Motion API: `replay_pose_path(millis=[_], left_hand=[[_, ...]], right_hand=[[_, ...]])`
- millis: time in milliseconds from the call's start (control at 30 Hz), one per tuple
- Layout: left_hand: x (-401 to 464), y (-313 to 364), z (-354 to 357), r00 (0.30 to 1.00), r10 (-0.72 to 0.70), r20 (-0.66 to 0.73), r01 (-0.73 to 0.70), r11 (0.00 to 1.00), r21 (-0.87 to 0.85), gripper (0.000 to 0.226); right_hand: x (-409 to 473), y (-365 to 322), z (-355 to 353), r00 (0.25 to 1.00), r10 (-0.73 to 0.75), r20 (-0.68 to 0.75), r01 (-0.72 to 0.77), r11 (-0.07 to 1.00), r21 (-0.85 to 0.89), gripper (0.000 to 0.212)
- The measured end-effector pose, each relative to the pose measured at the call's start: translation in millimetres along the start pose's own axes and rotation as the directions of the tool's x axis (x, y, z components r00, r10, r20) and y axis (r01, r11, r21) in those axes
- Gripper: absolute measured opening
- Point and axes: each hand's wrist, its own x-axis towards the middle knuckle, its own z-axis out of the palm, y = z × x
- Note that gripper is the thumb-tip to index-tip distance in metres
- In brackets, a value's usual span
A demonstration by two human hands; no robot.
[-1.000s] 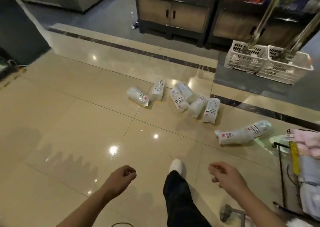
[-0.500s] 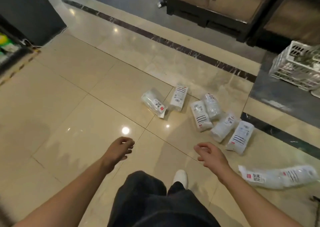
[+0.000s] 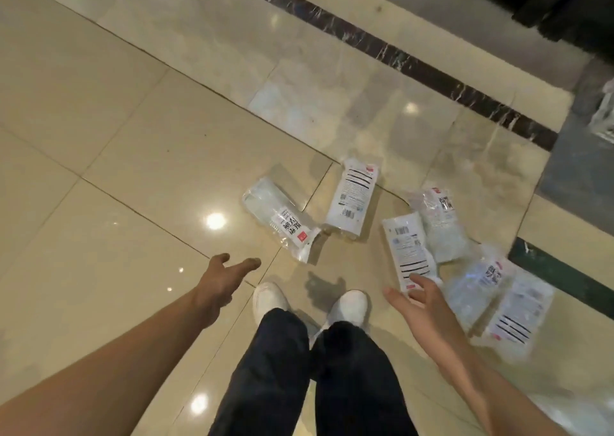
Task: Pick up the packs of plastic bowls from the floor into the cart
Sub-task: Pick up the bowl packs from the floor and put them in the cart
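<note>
A: Where are the packs?

B: Six lie on the tiled floor (image 3: 133,169), fanned out ahead of the white shoes (image 3: 269,299). Taking the shoes as the clock's centre: pack one (image 3: 282,224) sits at about 12 o'clock, slanted, its label end toward the feet. Pack two (image 3: 354,198) is at 1 o'clock, just beside pack one; their near corners look to touch. Pack three (image 3: 407,248) lies at 2 o'clock, label side up. Pack four (image 3: 438,223) is against its far edge. Pack five (image 3: 475,286) and pack six (image 3: 518,312) lie side by side at 3 o'clock, blurred.

A: And the hands?

B: Left hand (image 3: 221,277) is open, fingers spread and stretched forward, holding nothing, over bare tile at 10 o'clock, short of pack one. Right hand (image 3: 418,299) is open too, palm turned inward, fingers loosely spread. Its fingertips overlap the near end of pack three; whether they touch it I cannot tell. It grips nothing.

A: Anything else?

B: Dark trousers (image 3: 299,369) below, and a dark marble strip (image 3: 398,60) across the floor at 1 o'clock, well beyond the packs.
</note>
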Motion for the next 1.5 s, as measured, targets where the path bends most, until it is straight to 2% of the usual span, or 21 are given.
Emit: replay_pose_path(millis=[133,233,300,367,433,500,600,700,833,933,967,1067,1167,1233,1400,1500], left_hand=[[128.8,9.9,41.7,0.999,-0.041,0.006,0.041,0.999,0.032,0.110],[210.8,4.1,77.3,0.997,-0.066,-0.041,0.068,0.997,0.035,0.130],[258.2,4.7,97.0,0.995,-0.086,-0.055,0.084,0.996,-0.028,0.141],[299.1,9.4,111.4,0.994,-0.063,-0.089,0.053,0.992,-0.111,0.140],[338.1,14.5,121.6,0.990,0.012,-0.141,-0.040,0.980,-0.193,0.126],[369.7,16.3,134.9,0.977,0.071,-0.203,-0.124,0.958,-0.258,0.116],[392.6,13.9,142.9,0.945,0.132,-0.298,-0.213,0.942,-0.260,0.115],[379.6,21.0,132.9,0.945,0.149,-0.292,-0.217,0.953,-0.214,0.111],[311.5,52.0,112.7,0.938,0.289,-0.190,-0.303,0.952,-0.051,0.104],[214.0,94.8,97.9,0.924,0.379,-0.051,-0.378,0.925,0.026,0.105],[169.7,113.1,92.0,0.917,0.399,0.010,-0.399,0.916,0.045,0.107],[21.2,166.6,62.6,0.908,0.396,0.141,-0.411,0.905,0.109,0.123],[-113.8,205.8,34.4,0.865,0.415,0.282,-0.472,0.864,0.176,0.115],[-184.1,224.9,21.2,0.815,0.446,0.370,-0.532,0.829,0.171,0.110],[-321.5,257.0,21.1,0.622,0.539,0.568,-0.727,0.668,0.161,0.098],[-376.8,259.4,33.2,0.476,0.493,0.729,-0.824,0.539,0.173,0.101]], right_hand=[[155.4,-17.9,47.2,0.995,-0.073,0.064,0.079,0.991,-0.111,0.098],[258.2,-35.9,77.8,0.999,-0.037,0.023,0.039,0.997,-0.068,0.107],[318.6,-45.7,95.7,1.000,0.003,0.004,-0.003,1.000,-0.025,0.111],[370.7,-53.8,115.2,0.996,0.075,0.057,-0.075,0.997,-0.002,0.129],[412.2,-58.2,134.4,0.982,0.163,0.097,-0.166,0.986,0.021,0.150],[444.2,-56.6,146.4,0.982,0.188,0.005,-0.188,0.979,0.080,0.157],[464.5,-47.4,154.2,0.982,0.124,-0.140,-0.104,0.985,0.141,0.144],[457.3,-39.1,144.8,0.985,0.095,-0.146,-0.067,0.980,0.185,0.127],[388.5,-38.0,108.0,0.997,0.050,-0.054,-0.030,0.948,0.316,0.121],[287.5,-54.3,60.3,1.000,-0.009,0.011,0.004,0.925,0.380,0.094],[245.9,-59.3,38.6,0.999,-0.018,0.040,0.000,0.914,0.406,0.090],[110.5,-82.6,-29.6,0.997,-0.012,0.072,-0.022,0.894,0.448,0.094],[-31.6,-106.9,-104.1,0.998,-0.045,0.051,0.009,0.836,0.549,0.110],[-116.2,-110.5,-141.5,0.997,-0.071,0.014,0.047,0.791,0.609,0.124],[-263.0,-91.9,-178.5,0.980,-0.056,-0.193,0.186,0.619,0.763,0.119],[-337.8,-61.3,-169.9,0.937,-0.009,-0.349,0.303,0.519,0.799,0.112]])
